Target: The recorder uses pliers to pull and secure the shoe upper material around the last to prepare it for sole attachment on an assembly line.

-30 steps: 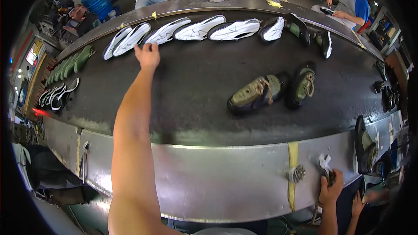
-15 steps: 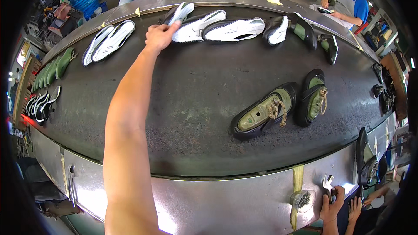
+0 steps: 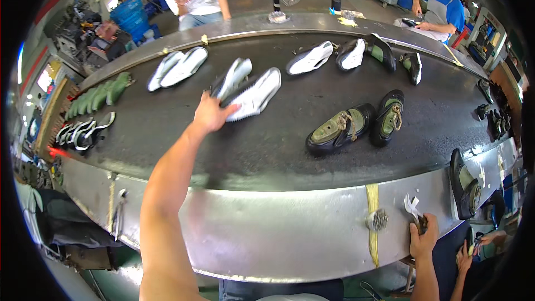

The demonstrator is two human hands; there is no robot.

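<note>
My left hand is closed at the heel ends of a pair of white-bottomed shoes, over the black belt. The thumb presses on the nearer shoe; some fingers are hidden. Down at the right, my right hand is wrapped round a silver-headed hand tool, seemingly pincers, above the metal ledge. Left of it sits a small dish of nails on a yellow tape strip. A black shoe with a green insole rests on the belt beside its mate.
More white-bottomed shoes line the belt's far side. Green shoe forms and black-and-white uppers lie at the left. A plier-like tool rests on the metal ledge. Co-workers sit across the belt; another's hands show at lower right.
My left hand has drawn the white-bottomed pair nearer from the belt's far row. My right hand still holds the tool. The view has tilted up, showing more of the far side.
</note>
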